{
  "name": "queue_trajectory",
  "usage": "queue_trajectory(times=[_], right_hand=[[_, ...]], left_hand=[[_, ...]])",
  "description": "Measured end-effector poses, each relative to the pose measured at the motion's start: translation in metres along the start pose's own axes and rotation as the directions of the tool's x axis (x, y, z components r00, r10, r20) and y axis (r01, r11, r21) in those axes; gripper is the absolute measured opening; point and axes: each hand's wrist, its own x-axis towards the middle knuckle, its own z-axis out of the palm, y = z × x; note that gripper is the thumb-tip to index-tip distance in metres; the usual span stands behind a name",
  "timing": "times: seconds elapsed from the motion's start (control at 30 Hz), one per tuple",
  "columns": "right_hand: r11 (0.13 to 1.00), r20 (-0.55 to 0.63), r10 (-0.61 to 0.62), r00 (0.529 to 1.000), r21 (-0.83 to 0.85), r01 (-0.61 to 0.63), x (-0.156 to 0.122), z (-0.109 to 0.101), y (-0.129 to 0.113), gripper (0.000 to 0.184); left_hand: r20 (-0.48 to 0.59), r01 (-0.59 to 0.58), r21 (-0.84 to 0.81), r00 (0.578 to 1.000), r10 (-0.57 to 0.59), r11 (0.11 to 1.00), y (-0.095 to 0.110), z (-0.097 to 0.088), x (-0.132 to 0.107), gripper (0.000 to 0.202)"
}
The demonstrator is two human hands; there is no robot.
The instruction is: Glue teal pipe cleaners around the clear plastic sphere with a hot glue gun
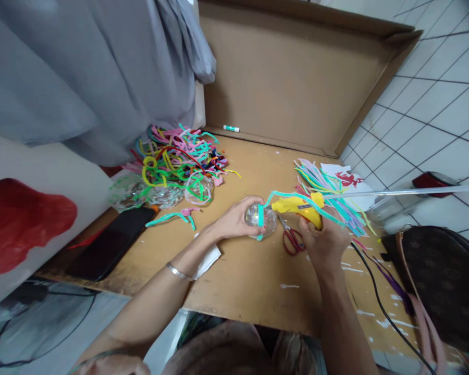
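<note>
My left hand [235, 219] is closed around a clear plastic ball [261, 221] resting on the cardboard work surface [242, 271]. A teal pipe cleaner [278, 197] runs over the ball and arcs off to the right. My right hand [323, 240] grips a yellow glue gun [299, 205], its nozzle touching the ball's right side. Red-handled scissors [292, 239] lie just below the gun, between the two hands.
A tangled pile of coloured pipe cleaners [177, 159] and clear balls [198, 188] sit at back left. Straight pipe cleaners [332, 195] lie at right. A black phone [109, 242], a brown bag [441, 281], the gun's black cord [379, 302] and a glue stick [231, 128] are around.
</note>
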Motion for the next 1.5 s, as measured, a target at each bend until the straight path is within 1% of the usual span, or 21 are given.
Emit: queue_trajectory(times=[0.13, 0.3, 0.47, 0.67, 0.83, 0.97, 1.13, 1.37, 1.5], right_hand=[[1.000, 0.021, 0.012, 1.000, -0.005, -0.012, -0.0005, 0.0019, 0.0004, 0.012], [0.999, 0.027, 0.036, 0.999, 0.009, -0.036, -0.0003, 0.0007, 0.0001, 0.013], [0.999, 0.079, 0.043, 0.996, 0.006, -0.043, -0.0012, -0.0013, 0.0026, 0.014], [0.998, 0.065, 0.061, 0.996, 0.008, -0.061, -0.0011, -0.0022, 0.0021, 0.018], [0.999, 0.062, 0.049, 0.997, 0.020, -0.050, 0.0000, -0.0012, -0.0005, 0.013], [0.997, 0.052, 0.072, 0.996, 0.008, -0.072, 0.0011, -0.0006, -0.0032, 0.012], [0.999, 0.036, 0.044, 0.998, 0.022, -0.044, 0.0014, -0.0006, -0.0014, 0.012], [0.998, 0.090, 0.054, 0.995, 0.008, -0.055, 0.0004, -0.0031, 0.0032, 0.016], [0.997, 0.073, 0.040, 0.997, 0.056, -0.044, 0.0017, -0.0037, 0.0025, 0.013]], left_hand=[[0.007, -0.013, 0.001, 1.000, 0.013, 1.000, 0.0008, -0.0004, 0.0007, 0.060], [0.004, -0.008, -0.002, 1.000, 0.008, 1.000, -0.0001, -0.0001, 0.0004, 0.060], [0.006, -0.002, -0.003, 1.000, 0.002, 1.000, -0.0008, 0.0000, 0.0005, 0.061], [0.007, -0.004, 0.003, 1.000, 0.004, 1.000, 0.0006, -0.0006, 0.0006, 0.060], [0.006, 0.003, 0.010, 1.000, -0.003, 1.000, 0.0012, 0.0001, 0.0003, 0.061], [0.008, 0.000, 0.010, 1.000, 0.000, 1.000, 0.0013, 0.0005, 0.0005, 0.061], [0.012, 0.013, 0.013, 1.000, -0.013, 1.000, 0.0026, -0.0004, 0.0005, 0.061], [0.011, 0.005, 0.010, 1.000, -0.005, 1.000, 0.0007, 0.0000, 0.0008, 0.060], [0.007, 0.003, 0.015, 1.000, -0.003, 1.000, -0.0002, 0.0003, 0.0008, 0.060]])
